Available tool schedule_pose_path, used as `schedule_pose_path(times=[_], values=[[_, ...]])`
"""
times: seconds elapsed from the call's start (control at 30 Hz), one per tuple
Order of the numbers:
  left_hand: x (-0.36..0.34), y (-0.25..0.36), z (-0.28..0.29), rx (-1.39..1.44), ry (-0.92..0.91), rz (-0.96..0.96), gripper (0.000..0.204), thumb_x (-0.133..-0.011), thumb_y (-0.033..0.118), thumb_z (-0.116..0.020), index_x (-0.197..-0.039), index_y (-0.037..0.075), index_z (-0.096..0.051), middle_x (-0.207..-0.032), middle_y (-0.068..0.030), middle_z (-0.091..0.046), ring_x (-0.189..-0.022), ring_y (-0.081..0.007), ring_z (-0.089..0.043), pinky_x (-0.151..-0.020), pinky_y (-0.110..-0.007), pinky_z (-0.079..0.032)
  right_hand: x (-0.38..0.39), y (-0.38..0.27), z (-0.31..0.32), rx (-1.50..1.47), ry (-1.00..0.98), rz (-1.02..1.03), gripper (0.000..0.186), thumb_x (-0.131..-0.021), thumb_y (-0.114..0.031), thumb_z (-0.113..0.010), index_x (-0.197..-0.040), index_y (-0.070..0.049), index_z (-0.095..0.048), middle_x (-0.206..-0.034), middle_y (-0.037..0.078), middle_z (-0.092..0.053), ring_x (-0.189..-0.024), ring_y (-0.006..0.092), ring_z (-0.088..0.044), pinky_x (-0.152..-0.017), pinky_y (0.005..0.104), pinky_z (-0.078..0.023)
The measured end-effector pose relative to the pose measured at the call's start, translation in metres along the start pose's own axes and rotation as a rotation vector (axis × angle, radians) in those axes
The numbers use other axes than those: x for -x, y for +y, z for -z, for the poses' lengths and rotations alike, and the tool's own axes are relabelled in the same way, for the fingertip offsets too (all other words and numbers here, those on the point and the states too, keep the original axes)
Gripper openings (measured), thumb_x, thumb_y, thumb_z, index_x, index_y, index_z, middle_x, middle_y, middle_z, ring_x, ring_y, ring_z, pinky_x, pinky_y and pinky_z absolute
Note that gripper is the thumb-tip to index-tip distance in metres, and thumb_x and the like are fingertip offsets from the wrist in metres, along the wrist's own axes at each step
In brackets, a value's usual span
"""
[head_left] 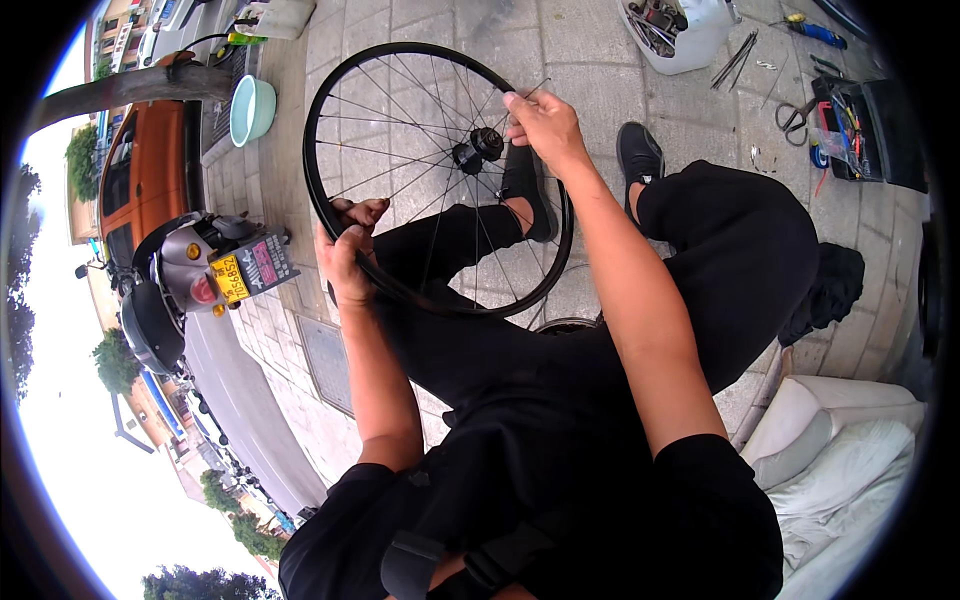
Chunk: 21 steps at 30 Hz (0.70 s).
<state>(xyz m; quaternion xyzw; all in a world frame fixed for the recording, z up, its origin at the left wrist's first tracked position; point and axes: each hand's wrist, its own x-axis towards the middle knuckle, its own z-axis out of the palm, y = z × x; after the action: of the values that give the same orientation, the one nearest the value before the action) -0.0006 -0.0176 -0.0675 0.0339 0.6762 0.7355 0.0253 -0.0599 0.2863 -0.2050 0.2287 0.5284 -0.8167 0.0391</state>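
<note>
A bicycle wheel with a black rim [420,48], thin spokes and a black hub [485,143] stands tilted over my lap, without a tire on it. My left hand [348,252] is wrapped round the rim at its lower left side, thumb and fingers closed. Beside the hub, near the right side of the rim, my right hand [547,132] has its fingertips pinched on a thin spoke, whose bent end pokes out past the fingers. Whether that spoke is fastened to the wheel, I cannot tell.
On the paving lie scissors [793,121], a blue screwdriver [818,34] and loose spokes [736,60]. A black toolbox [880,135] and a white cut-open jug [690,40] with metal parts stand at the right. A pale green basin [252,110] and a parked motorcycle [190,270] are left.
</note>
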Motion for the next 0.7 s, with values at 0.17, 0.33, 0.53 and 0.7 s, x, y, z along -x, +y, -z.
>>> schedule_pose_path(times=[0.17,0.33,0.53,0.7], values=[[0.0,-0.002,0.001,0.001,-0.015,-0.01,0.044,-0.087,0.008,-0.059,-0.128,-0.003,-0.05,-0.098,-0.0159,-0.064,-0.115,-0.0377,-0.066,-0.113,-0.062,-0.047,-0.017,-0.015,0.012,-0.03,0.065,0.138,0.033,-0.101,-0.027,-0.067,-0.104,0.004,-0.074,-0.086,0.012,-0.076,-0.075,0.0174,-0.074,-0.069,0.0318,-0.059],[0.0,0.001,-0.01,0.02,0.018,-0.018,0.041,-0.085,0.006,-0.058,-0.124,-0.005,-0.052,-0.096,-0.0154,-0.064,-0.109,-0.0365,-0.068,-0.11,-0.06,-0.049,-0.019,-0.01,0.009,0.403,0.205,0.022,0.038,-0.093,-0.037,-0.068,-0.088,0.0,-0.076,-0.08,0.02,-0.074,-0.078,0.0324,-0.074,-0.076,0.0418,-0.058],[-0.005,0.005,-0.026,-0.014,-0.012,-0.04,0.039,-0.085,0.004,-0.056,-0.122,-0.006,-0.053,-0.095,-0.016,-0.064,-0.107,-0.0365,-0.068,-0.109,-0.058,-0.05,-0.01,0.01,-0.005,0.497,0.135,0.035,0.039,-0.089,-0.038,-0.066,-0.087,0.0,-0.075,-0.081,0.024,-0.073,-0.079,0.0388,-0.072,-0.077,0.0452,-0.055],[-0.013,0.012,-0.038,-0.06,-0.003,-0.03,0.038,-0.086,0.003,-0.057,-0.123,-0.005,-0.053,-0.093,-0.014,-0.065,-0.107,-0.0343,-0.069,-0.107,-0.053,-0.052,-0.012,0.01,0.004,0.287,0.0,-0.131,0.039,-0.095,-0.037,-0.066,-0.086,0.0,-0.074,-0.072,0.013,-0.071,-0.065,0.0217,-0.068,-0.065,0.0387,-0.054]])
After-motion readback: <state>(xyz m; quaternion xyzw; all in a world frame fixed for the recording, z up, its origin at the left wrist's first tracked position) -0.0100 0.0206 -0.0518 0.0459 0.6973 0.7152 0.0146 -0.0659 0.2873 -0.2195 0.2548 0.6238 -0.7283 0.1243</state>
